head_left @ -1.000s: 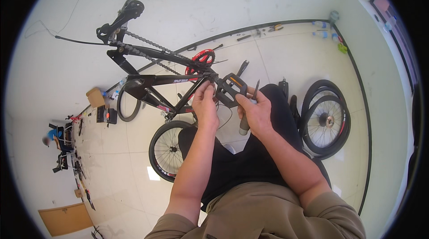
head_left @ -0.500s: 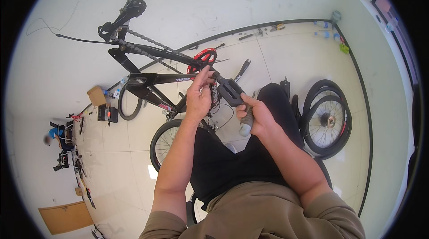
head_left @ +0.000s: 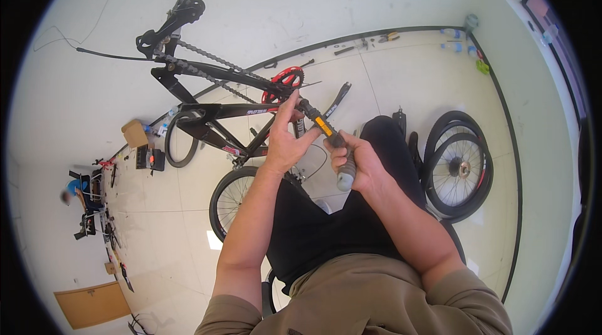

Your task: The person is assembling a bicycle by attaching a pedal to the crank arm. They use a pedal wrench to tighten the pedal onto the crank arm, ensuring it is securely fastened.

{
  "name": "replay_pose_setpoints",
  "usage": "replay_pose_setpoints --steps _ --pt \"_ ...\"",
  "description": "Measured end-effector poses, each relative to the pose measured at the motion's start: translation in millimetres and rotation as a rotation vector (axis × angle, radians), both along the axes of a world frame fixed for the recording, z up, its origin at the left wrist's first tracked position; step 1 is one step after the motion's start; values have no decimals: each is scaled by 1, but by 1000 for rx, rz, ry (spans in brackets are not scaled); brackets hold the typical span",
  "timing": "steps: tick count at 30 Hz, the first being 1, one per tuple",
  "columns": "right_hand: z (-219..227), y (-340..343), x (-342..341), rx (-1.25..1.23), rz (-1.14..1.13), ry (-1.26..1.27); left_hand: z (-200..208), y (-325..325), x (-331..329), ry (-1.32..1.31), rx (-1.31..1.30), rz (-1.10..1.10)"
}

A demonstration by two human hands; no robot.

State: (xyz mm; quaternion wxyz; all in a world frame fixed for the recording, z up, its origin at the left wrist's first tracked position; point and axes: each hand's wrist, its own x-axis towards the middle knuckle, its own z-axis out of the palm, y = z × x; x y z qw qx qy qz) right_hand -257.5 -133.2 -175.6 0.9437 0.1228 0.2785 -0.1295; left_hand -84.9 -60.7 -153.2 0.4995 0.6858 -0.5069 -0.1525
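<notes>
A black bike pedal (head_left: 323, 125) sits at the end of the crank, turned edge-on so that its orange reflector shows. My left hand (head_left: 288, 141) is beside it, fingers stretched up by the crank end and thumb reaching to the pedal's side. My right hand (head_left: 360, 161) is wrapped round a tool with a grey grip (head_left: 346, 175), the kind of which I cannot make out, while its fingertips meet the pedal's near end. Beyond the hands stands the black bicycle frame (head_left: 232, 110), upside down, with a red chainring (head_left: 290, 79) and a chain (head_left: 216, 59).
Two loose wheels (head_left: 461, 169) lie at the right. A front wheel (head_left: 229, 200) stands at lower left of the hands. Pliers (head_left: 390, 37), a hammer (head_left: 348, 50) and bottles (head_left: 454, 47) line the wall. A cardboard box (head_left: 134, 133) and a distant person (head_left: 76, 188) are at the left.
The pedal has turned from its flat face to its edge, bringing the orange reflector into sight. My left thumb has spread out toward the pedal; my right hand stays round the grey grip.
</notes>
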Motion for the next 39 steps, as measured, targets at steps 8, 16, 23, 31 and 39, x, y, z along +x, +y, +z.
replay_pose_setpoints --steps 8,16,23,31,39 --pt "5 -1 -1 -62 9 22 -21 -15 -9 39 -104 173" --pt "9 -3 -4 -385 79 196 -14 -21 -17 134 -101 180" --pt "13 8 -7 -1435 -178 628 -6 -25 -20 286 -96 227" --pt "-6 15 0 -1720 -210 735 -13 -24 -18 299 -88 219" --pt "19 10 -2 -982 -101 464 -23 -12 3 469 -156 24"
